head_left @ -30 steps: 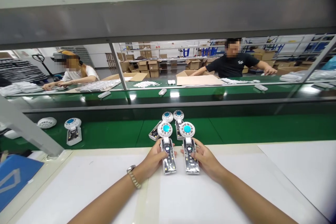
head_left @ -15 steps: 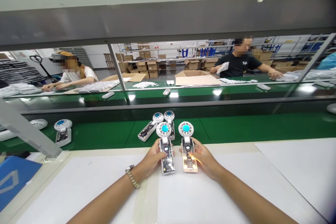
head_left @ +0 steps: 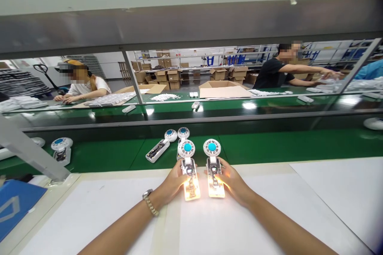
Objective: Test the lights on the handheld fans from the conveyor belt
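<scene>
Amber-lit handheld fan 1 [head_left: 191, 189]: left hand [head_left: 174, 183] gripping. Amber-lit fan 2 [head_left: 215, 189]: right hand [head_left: 235, 183] gripping. Position: near edge of conveyor belt [head_left: 257, 146].

held devices [head_left: 213, 168] side by side

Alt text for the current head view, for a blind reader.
The left hand grips one handheld fan and the right hand a second fan, both transparent handles glowing orange above a white worktop. Beyond them, more fans lie on a green conveyor belt, with two co-workers farther back.
</scene>
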`<state>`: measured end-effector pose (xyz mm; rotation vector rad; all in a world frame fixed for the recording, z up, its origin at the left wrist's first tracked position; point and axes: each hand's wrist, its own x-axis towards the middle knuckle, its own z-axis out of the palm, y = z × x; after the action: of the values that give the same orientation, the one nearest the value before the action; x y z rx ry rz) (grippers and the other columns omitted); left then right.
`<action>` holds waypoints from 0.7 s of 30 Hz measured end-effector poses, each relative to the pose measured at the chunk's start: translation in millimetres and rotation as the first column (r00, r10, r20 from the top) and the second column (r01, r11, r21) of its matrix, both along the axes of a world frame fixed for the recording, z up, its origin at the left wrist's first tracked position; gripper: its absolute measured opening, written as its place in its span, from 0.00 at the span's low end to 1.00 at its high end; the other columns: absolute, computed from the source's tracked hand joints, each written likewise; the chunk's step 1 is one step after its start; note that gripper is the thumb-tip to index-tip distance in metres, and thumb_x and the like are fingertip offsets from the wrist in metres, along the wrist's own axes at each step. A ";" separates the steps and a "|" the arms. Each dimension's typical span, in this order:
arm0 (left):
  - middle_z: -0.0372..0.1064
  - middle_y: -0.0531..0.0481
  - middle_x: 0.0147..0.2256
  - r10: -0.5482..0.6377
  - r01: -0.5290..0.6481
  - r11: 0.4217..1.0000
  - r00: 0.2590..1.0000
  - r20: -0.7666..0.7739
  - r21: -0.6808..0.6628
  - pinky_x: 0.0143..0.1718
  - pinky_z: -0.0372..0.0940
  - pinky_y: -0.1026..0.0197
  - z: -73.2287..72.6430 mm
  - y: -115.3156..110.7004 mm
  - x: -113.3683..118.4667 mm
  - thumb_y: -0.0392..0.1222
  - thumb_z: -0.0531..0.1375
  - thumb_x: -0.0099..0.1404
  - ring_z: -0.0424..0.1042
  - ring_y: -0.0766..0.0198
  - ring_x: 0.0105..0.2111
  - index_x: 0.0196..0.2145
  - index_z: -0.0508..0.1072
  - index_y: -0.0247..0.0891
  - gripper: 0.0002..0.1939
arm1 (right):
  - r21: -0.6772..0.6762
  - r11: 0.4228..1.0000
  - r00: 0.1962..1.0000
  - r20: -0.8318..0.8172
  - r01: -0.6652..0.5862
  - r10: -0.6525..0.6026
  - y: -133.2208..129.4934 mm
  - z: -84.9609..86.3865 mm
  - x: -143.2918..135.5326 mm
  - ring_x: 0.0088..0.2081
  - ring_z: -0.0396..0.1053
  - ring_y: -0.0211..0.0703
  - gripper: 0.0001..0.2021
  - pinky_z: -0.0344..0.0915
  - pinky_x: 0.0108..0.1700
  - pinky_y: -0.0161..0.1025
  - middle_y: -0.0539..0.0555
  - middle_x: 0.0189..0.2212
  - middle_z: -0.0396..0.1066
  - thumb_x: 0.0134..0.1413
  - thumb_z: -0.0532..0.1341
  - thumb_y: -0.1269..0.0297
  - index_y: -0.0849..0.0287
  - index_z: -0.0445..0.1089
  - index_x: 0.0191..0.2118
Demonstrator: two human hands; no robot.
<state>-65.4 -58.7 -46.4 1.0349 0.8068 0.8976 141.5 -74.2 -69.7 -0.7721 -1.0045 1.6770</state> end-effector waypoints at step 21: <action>0.62 0.43 0.45 -0.020 0.020 0.999 1.000 0.008 -0.026 0.36 0.64 0.57 -3.6 1.7 -2.4 0.32 0.61 0.50 0.67 0.54 0.43 0.44 0.61 0.39 0.23 | -0.022 0.999 0.999 -0.036 0.040 -0.040 1.5 -4.3 -2.4 0.46 0.67 0.55 0.35 0.62 0.47 0.51 0.57 0.39 0.70 0.39 0.69 0.62 0.53 0.54 0.54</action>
<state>-67.8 -57.0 -50.0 1.0140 0.7980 0.8711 139.2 -72.7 -74.1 -0.7682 -0.9420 1.6636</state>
